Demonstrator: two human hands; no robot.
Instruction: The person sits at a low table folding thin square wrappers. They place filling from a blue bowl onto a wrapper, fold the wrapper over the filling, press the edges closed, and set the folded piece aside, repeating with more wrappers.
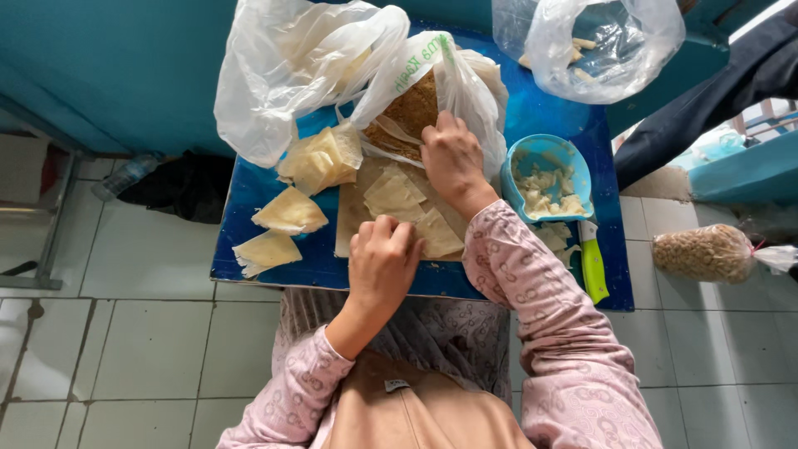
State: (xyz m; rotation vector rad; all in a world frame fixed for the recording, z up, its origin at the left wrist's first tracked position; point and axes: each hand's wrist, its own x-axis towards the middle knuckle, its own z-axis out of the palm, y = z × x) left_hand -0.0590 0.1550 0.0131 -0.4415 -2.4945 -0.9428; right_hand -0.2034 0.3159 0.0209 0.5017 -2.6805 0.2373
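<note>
A person in pink patterned sleeves sits at a small blue desk (249, 195), seen from above. The left hand (382, 262) rests curled on the near edge of a tan board (353, 212), its grip closed into a loose fist; whether it pinches anything cannot be told. The right hand (453, 158) reaches into a white plastic bag (465, 83) of brown crumbly filling (411, 112), fingers bent down into the bag mouth, what they hold hidden. On the board between the hands lie thin pale wrapper sheets (395, 195). They look light, limp and easily torn, best lifted by an edge or corner with a gentle pinch. Folded triangles (289, 212) sit on the desk to the left. A blue bowl (573, 162) of pale scraps and a green-handled knife (593, 266) lie on the right
</note>
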